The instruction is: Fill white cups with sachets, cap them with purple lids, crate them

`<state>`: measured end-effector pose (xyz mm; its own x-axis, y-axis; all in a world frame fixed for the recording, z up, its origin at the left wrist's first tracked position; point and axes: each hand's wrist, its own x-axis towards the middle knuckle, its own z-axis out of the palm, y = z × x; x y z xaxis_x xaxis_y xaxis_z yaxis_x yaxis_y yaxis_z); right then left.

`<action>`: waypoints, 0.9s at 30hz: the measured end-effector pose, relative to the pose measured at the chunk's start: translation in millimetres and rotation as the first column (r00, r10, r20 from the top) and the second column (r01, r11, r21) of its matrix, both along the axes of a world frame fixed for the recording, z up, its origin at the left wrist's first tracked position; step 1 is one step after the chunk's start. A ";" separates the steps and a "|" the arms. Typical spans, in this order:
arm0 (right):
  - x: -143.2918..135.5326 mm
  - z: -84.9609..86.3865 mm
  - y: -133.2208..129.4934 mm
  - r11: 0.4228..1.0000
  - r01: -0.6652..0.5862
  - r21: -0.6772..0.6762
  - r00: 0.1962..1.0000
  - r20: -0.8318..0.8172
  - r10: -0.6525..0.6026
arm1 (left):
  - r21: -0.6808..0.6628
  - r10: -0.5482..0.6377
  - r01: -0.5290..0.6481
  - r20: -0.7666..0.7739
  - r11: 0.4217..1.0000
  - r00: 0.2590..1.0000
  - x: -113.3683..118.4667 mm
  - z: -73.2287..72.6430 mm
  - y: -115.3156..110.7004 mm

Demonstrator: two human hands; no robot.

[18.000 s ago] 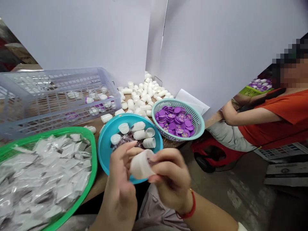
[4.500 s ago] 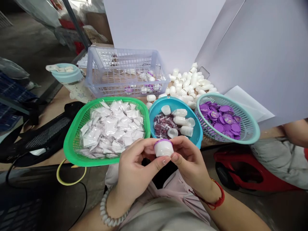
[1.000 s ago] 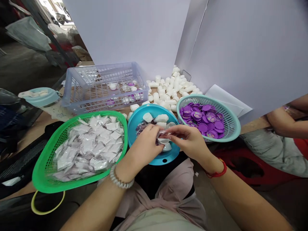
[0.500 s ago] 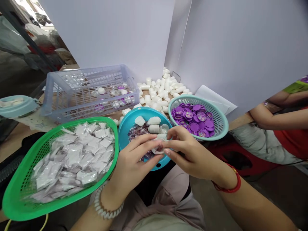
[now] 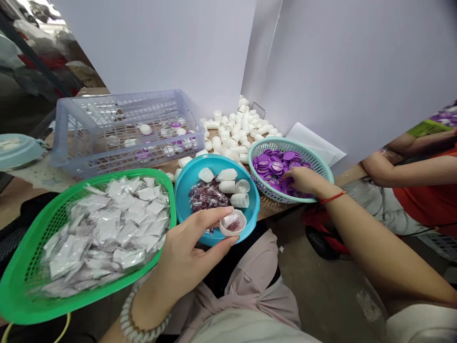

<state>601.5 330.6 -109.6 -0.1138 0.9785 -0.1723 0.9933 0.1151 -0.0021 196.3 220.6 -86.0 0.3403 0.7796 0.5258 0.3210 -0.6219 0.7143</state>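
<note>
My left hand (image 5: 194, 240) grips a small white cup (image 5: 233, 223) between thumb and fingers; a clear-wrapped reddish packet shows inside it. The cup is over the front edge of a blue bowl (image 5: 181, 177), which contains dark red packets (image 5: 209, 194) and several white cups (image 5: 240, 200). My right hand (image 5: 303, 181) reaches into a pale teal basket (image 5: 326, 176) of purple discs (image 5: 274, 166). Its fingertips are down among the discs, and what they hold, if anything, is hidden.
A green basket (image 5: 173, 209) of white packets stands at the left. Behind it is a clear plastic crate (image 5: 124, 164). White cups (image 5: 233, 128) lie heaped by the white panels (image 5: 160, 43). Another person's arm (image 5: 414, 171) shows at the right.
My right hand has left the white cup and moved right into the basket of purple discs. My left hand keeps the cup, now with its opening and the packet facing up in plain view.
</note>
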 end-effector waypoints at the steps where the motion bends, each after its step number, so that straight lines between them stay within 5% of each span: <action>1: 0.5 0.3 0.1 0.999 0.032 0.015 0.999 0.026 -0.032 | -0.019 -0.015 0.016 0.036 1.000 0.999 -1.5 -0.1 -0.9; 4: -13.3 9.5 -10.4 0.971 0.142 0.193 0.990 -0.009 -0.143 | 0.019 -0.083 0.081 0.097 0.996 0.992 -4.2 3.3 -1.9; 6: -39.7 21.3 -30.4 0.902 0.204 0.381 0.953 -0.288 -0.094 | 0.033 -0.096 0.092 0.110 0.995 0.989 -4.5 7.1 -2.1; 9: -101.1 42.7 -76.9 0.772 0.202 0.602 0.627 -0.685 0.370 | -0.028 -0.067 0.072 0.154 0.997 0.986 -3.3 10.4 -2.8; 12: -160.9 58.2 -116.8 0.609 -0.053 0.791 0.448 -0.526 0.723 | -0.088 -0.057 0.074 0.181 0.993 0.982 -1.3 9.6 -5.2; 15: -192.5 60.6 -128.3 0.523 -0.253 0.814 0.343 -0.430 0.835 | -0.171 -0.053 0.101 0.266 0.980 0.963 0.9 7.4 -10.1; 20: -198.9 51.3 -117.1 0.497 -0.259 0.828 0.337 -0.405 0.850 | -0.346 0.044 0.207 0.595 0.915 0.802 3.0 6.8 -19.0; 27: -204.4 38.3 -118.2 0.514 -0.253 0.820 0.331 -0.426 0.842 | -0.453 0.100 0.325 0.694 0.830 0.713 -1.2 10.8 -21.5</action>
<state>397.1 212.4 -71.3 -0.4414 0.4356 0.7844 0.2979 0.8958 -0.3299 195.2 199.2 -75.2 0.1687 0.9696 0.1772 -0.4172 -0.0927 0.9041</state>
